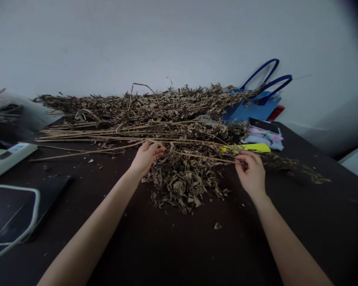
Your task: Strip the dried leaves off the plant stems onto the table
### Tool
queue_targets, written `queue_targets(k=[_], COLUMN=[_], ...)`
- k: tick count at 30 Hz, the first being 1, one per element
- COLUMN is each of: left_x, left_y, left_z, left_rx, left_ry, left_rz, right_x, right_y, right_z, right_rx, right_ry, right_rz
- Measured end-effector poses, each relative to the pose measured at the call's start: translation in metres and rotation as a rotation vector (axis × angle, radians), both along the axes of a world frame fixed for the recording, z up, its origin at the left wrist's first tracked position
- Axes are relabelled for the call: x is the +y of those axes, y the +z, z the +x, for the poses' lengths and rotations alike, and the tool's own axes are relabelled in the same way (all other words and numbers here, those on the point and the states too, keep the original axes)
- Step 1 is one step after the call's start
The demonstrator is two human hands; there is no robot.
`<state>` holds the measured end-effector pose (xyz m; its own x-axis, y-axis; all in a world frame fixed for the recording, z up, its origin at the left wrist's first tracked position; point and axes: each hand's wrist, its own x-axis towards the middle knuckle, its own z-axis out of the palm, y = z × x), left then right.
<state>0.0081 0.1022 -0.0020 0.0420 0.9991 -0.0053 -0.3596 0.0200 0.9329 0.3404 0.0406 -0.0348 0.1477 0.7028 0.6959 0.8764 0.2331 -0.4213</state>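
Bench: dark, bearing everything below. Stalks: 1 bank along the back, presumably leaving you room in front. Stem: 1, apparently spanning both your hands, above the leaves. Leaves: 1 pile, centred within your easy reach. Left hand: fingers closed round the stem, likely steadying it. Right hand: pinching it farther right, probably for tension.

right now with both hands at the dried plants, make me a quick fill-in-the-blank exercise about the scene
The person's ____ hand, pinching a dried stem, is nearer the yellow strip.
With one forearm on either side, the loose pile of dried leaves lies ____ them.
The tote bag near the wall is coloured ____.
The white cable lies on the picture's ____ side.
Missing words: right; between; blue; left.
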Motion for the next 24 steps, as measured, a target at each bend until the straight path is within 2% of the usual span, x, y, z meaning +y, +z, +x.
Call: queue_targets(k=[6, 9, 12, 16, 19, 21, 24], left_x=[-0.004, -0.014, -0.030, -0.048, -0.051, -0.048, -0.042], left_y=[0.000, 0.007, 0.020, 0.035, 0.036, 0.034, 0.031], left_z=[0.004, 0.007, 0.020, 0.055, 0.085, 0.101, 0.112], left_rx=[0.054, 0.280, 0.579, 0.783, 0.908, 1.010, 1.200], left_ry=[0.099, 0.160, 0.180, 0.005, -0.154, -0.186, -0.138], left_rz=[0.064, 0.167, 0.411, 0.699, 0.835, 0.906, 1.022], right_x=[-0.002, -0.004, -0.007, -0.013, -0.017, -0.019, -0.022], right_y=[0.004, 0.009, 0.014, 0.020, 0.025, 0.028, 0.033], right_z=[-0.004, -0.009, -0.017, -0.026, -0.032, -0.034, -0.034], right_rx=[-0.007, 0.011, 0.039, 0.064, 0.079, 0.085, 0.093], right_ry=[0.020, 0.028, 0.038, 0.064, 0.069, 0.061, 0.050], right_rz=[-0.005, -0.004, 0.007, 0.036, 0.065, 0.103, 0.129])
